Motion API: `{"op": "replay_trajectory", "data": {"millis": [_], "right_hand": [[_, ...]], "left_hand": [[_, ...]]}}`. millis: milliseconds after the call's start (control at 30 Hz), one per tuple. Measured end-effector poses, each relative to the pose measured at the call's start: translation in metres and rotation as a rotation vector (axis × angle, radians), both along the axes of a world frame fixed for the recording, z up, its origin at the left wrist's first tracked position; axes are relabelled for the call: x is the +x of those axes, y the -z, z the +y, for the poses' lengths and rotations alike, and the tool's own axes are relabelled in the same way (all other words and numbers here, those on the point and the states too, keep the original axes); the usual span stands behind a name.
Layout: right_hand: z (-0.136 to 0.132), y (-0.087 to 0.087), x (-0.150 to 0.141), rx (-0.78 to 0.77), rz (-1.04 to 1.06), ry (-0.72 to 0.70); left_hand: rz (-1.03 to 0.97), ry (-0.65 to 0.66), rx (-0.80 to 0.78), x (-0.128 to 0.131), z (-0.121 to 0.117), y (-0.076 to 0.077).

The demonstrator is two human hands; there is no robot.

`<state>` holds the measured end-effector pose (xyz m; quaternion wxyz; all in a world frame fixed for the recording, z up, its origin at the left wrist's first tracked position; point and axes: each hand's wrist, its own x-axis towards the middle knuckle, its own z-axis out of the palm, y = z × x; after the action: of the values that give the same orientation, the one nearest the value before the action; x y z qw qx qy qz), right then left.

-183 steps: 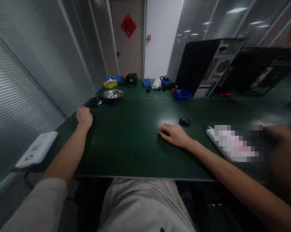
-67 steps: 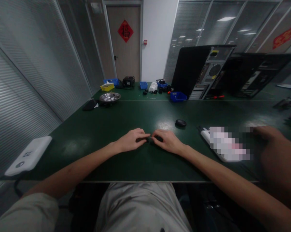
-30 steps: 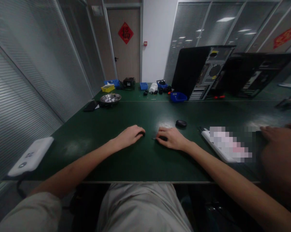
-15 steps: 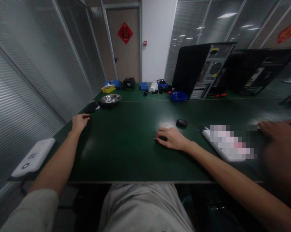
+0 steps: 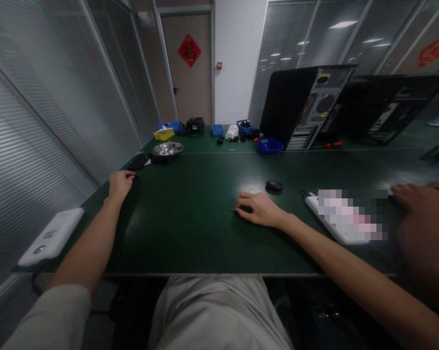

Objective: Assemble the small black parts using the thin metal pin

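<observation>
My left hand [image 5: 120, 183] rests at the left edge of the green table [image 5: 190, 223], fingers curled, just short of a flat black object [image 5: 138, 161]. What the curled fingers hold, if anything, is hidden. My right hand [image 5: 259, 209] lies at the table's middle, closed over a small dark tool [image 5: 241, 209] whose thin tip pokes out to the left. A small black oval object [image 5: 274, 185] sits just beyond my right hand.
A metal bowl [image 5: 167, 149] stands at the far left. Blue and yellow bins [image 5: 270, 145] and small parts line the back. Two open computer cases [image 5: 307, 107] stand at the back right. A white device [image 5: 51, 236] lies at the near left. Another person's hand [image 5: 419, 199] rests at the right.
My left hand has left the middle of the table, where it lay beside my right hand, and gone to the far left edge. My right hand has stayed put.
</observation>
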<state>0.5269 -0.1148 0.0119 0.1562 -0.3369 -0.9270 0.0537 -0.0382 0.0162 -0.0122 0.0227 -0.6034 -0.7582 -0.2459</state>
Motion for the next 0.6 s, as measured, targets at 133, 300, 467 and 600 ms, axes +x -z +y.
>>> {"op": "replay_trajectory", "data": {"millis": [133, 300, 467, 600], "right_hand": [[0.001, 0.001, 0.000, 0.002, 0.005, 0.001], [-0.001, -0.001, -0.001, 0.002, 0.010, -0.008], [-0.002, -0.003, -0.002, -0.003, -0.014, 0.007], [-0.003, -0.004, -0.002, -0.003, 0.003, 0.004]], "left_hand": [[0.079, 0.024, -0.001, 0.003, -0.003, 0.000], [0.180, 0.002, -0.022, 0.013, -0.009, -0.004], [0.215, -0.037, -0.017, 0.023, -0.016, -0.009], [0.250, -0.033, -0.030, 0.022, -0.018, -0.009]]}}
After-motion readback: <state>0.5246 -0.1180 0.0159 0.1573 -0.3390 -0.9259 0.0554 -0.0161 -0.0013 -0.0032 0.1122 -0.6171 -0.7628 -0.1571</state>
